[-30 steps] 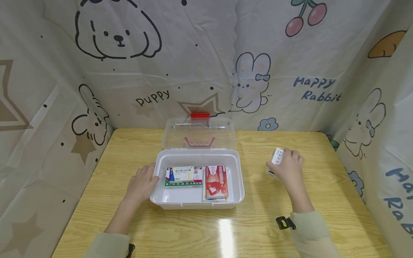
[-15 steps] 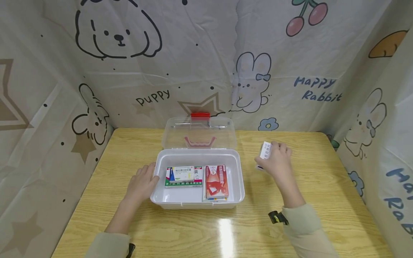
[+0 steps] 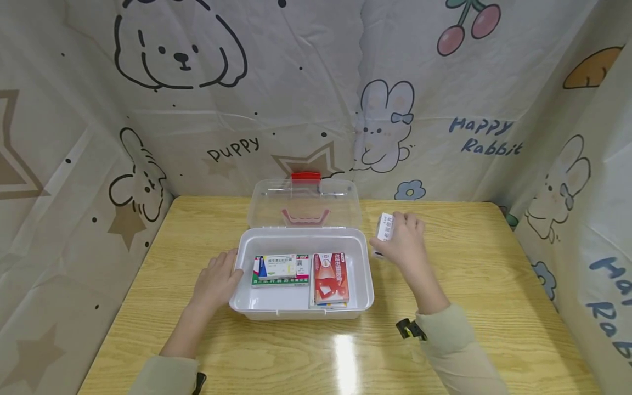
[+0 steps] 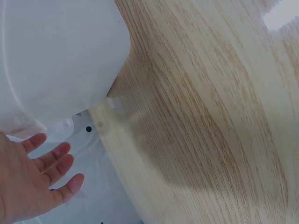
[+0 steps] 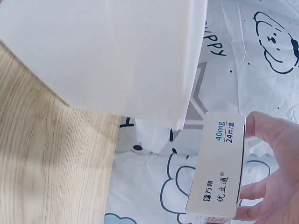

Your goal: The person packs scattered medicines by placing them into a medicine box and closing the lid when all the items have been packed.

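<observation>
My right hand (image 3: pixel 406 241) grips a small white medicine box (image 3: pixel 385 227) between thumb and fingers, just right of the plastic storage box (image 3: pixel 367 296). Its printed end, marked 40mg, faces the camera in the right wrist view, with fingers (image 5: pixel 256 122) along one side. My left hand (image 3: pixel 217 280) rests at the storage box's left rim; its fingers (image 4: pixel 58 168) are spread and loosely bent in the left wrist view. Inside the storage box, a white-and-blue medicine box (image 3: pixel 278 267) lies on a green-and-white one (image 3: pixel 281 283). Beside them a red medicine box (image 3: pixel 331 278) covers most of another packet.
The storage box's clear lid (image 3: pixel 266 203) stands raised at the back, with a red latch (image 3: pixel 306 176) and a pink handle (image 3: pixel 305 218). A wooden table (image 3: pixel 474 263) carries it all. Printed cloth (image 3: pixel 306 99) hangs along the table's back and sides.
My right hand has moved left with the small white medicine box, from the right part of the table to beside the storage box. The left hand and storage box have stayed in place.
</observation>
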A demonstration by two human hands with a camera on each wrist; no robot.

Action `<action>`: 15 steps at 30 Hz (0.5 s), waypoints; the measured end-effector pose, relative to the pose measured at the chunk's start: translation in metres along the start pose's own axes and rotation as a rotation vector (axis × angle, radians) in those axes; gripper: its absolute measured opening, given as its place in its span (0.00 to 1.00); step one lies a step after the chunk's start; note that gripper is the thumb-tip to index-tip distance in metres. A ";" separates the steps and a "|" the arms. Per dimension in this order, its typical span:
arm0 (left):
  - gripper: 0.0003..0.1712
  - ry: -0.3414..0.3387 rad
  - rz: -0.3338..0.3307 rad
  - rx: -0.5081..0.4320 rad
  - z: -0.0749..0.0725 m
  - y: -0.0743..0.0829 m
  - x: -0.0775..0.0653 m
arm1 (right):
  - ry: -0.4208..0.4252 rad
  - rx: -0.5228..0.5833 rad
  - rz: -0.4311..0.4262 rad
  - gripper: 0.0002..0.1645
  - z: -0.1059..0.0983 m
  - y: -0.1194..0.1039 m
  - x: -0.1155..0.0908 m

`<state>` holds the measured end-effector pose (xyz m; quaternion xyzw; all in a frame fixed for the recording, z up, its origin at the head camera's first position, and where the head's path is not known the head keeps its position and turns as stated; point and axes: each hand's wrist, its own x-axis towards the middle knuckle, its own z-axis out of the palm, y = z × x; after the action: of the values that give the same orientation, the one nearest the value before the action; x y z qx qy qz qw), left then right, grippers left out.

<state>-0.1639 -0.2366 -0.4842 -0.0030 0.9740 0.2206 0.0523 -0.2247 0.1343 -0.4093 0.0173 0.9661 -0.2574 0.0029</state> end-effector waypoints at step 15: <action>0.32 0.002 -0.005 0.023 -0.001 0.001 -0.001 | -0.025 -0.010 -0.077 0.52 0.017 -0.026 -0.003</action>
<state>-0.1635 -0.2359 -0.4823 -0.0048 0.9765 0.2093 0.0519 -0.2223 0.1030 -0.4109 -0.0232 0.9673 -0.2526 0.0052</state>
